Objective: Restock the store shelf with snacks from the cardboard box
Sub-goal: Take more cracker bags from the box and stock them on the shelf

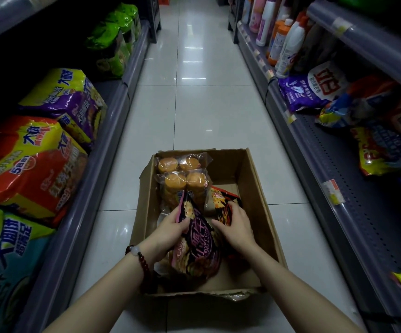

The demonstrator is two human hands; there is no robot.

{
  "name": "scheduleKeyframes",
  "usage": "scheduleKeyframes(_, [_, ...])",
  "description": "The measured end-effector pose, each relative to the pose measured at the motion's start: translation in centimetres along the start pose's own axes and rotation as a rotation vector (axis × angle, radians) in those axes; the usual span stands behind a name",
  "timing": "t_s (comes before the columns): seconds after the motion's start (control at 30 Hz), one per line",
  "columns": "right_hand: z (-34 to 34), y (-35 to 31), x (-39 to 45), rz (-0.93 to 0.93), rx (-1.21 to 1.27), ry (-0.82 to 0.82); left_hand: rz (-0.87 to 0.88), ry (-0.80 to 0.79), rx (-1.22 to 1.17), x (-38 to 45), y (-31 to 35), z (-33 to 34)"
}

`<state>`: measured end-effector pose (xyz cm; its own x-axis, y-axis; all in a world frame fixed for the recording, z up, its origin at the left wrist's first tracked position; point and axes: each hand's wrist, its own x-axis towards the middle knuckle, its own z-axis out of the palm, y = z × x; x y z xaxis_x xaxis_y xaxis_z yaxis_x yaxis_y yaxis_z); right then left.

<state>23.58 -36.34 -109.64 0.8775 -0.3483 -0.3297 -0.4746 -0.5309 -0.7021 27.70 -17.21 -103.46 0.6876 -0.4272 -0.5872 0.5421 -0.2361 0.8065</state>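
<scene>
An open cardboard box sits on the tiled aisle floor in front of me. Inside it lie two clear packs of round orange cakes at the far left, a dark red cracker bag and a purple crispy chips bag. My left hand, with a bead bracelet on the wrist, grips the top edge of the purple bag, which is tilted up. My right hand rests on the dark red bag, fingers curled over its edge beside the purple bag.
The left shelf holds large noodle multipacks in red, purple and green. On the right shelf stand detergent bottles and bags, with price tags along its rail. White tiled aisle floor runs ahead beyond the box.
</scene>
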Motion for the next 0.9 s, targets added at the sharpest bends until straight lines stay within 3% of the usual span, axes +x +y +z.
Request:
scheduleKeyframes(0.23, [-0.8, -0.1, -0.8, -0.100, -0.036, 0.100, -0.014, 0.006, 0.005, 0.1, -0.3, -0.2])
scheduleKeyframes(0.4, [-1.3, 0.4, -1.4, -0.233, -0.192, 0.172, -0.011, -0.014, 0.002, 0.1, -0.4, -0.3])
scheduleKeyframes(0.57, [-1.4, 0.4, -1.6, -0.156, -0.249, 0.146, -0.023, -0.043, 0.126, 0.0, -0.9, -0.4])
scheduleKeyframes(0.7, [-1.6, 0.4, -1.5, 0.014, -0.187, 0.091, -0.048, -0.018, 0.092, 0.1, -0.9, -0.1])
scheduleKeyframes(0.9, [-1.9, -1.1, -2.2, 0.007, -0.048, 0.119, -0.066, -0.026, 0.036, 0.0, 0.1, -0.1])
